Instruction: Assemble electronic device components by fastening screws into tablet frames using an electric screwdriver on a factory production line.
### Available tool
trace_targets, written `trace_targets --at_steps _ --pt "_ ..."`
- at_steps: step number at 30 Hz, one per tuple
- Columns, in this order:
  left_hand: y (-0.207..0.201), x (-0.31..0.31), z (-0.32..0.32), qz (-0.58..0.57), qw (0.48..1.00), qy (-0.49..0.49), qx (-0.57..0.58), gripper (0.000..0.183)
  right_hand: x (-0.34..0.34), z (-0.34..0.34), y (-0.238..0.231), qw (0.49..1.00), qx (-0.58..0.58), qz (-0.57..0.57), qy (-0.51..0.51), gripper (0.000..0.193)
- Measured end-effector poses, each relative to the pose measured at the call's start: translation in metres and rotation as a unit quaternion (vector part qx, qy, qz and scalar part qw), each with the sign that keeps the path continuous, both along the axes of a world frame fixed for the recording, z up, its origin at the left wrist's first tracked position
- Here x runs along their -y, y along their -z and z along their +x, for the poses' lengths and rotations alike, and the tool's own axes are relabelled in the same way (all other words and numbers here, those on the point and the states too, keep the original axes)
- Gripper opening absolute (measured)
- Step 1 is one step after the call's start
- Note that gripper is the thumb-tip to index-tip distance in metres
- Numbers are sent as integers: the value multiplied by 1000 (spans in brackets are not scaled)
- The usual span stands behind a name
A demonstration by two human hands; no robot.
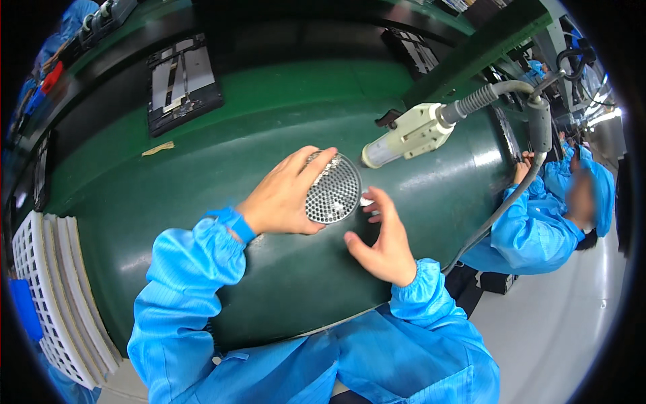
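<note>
My left hand (pixel 291 192) is closed around a round, clear-rimmed disc (pixel 334 190) covered in rows of small dark holes or pits. Its thumb and fingers grip the rim, and the disc is tilted above the green bench mat. Just right of the disc is my right hand (pixel 383 242), its fingers apart and curved. A small white bit (pixel 365 200) shows by its fingertips; I cannot make out what it is. Beyond the right hand, a cream-coloured hand tool (pixel 410 135) with a corrugated cable sleeve lies or hangs over the bench.
A flat device with exposed inner parts (pixel 182 84) lies at the back left, near a tan strip (pixel 158 149). White perforated racks (pixel 50 283) stand at the left edge. A grey hose (pixel 488 219) curves down on the right, beside a co-worker in blue (pixel 538 222).
</note>
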State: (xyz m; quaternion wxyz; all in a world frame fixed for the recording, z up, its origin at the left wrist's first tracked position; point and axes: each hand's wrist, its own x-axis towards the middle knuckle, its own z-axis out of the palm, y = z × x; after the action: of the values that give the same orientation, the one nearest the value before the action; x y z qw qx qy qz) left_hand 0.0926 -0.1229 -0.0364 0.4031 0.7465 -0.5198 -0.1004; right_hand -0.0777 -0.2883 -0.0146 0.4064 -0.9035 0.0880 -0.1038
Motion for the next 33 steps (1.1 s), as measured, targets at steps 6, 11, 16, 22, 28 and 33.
trace_targets --at_steps 6,11,16,22,28,33 --pt "-12 -72 -49 18 966 -257 18 107 -48 2 -11 988 -31 14 -148 89" --pt "-1 -98 -79 -82 925 -351 -122 96 -87 33 4 979 -5 -68 -193 103" --pt "-22 -124 -119 -118 914 -252 -296 95 -82 60 12 982 26 -81 -171 125" --pt "-32 -130 -96 -115 895 -259 -345 93 -88 67 15 982 45 -138 -121 121" --pt "-25 -128 -79 -164 877 -281 -354 84 -73 66 -8 985 15 16 -169 117" --pt "-25 -126 -78 -183 865 -297 -361 79 -66 84 -12 986 13 26 -163 119"
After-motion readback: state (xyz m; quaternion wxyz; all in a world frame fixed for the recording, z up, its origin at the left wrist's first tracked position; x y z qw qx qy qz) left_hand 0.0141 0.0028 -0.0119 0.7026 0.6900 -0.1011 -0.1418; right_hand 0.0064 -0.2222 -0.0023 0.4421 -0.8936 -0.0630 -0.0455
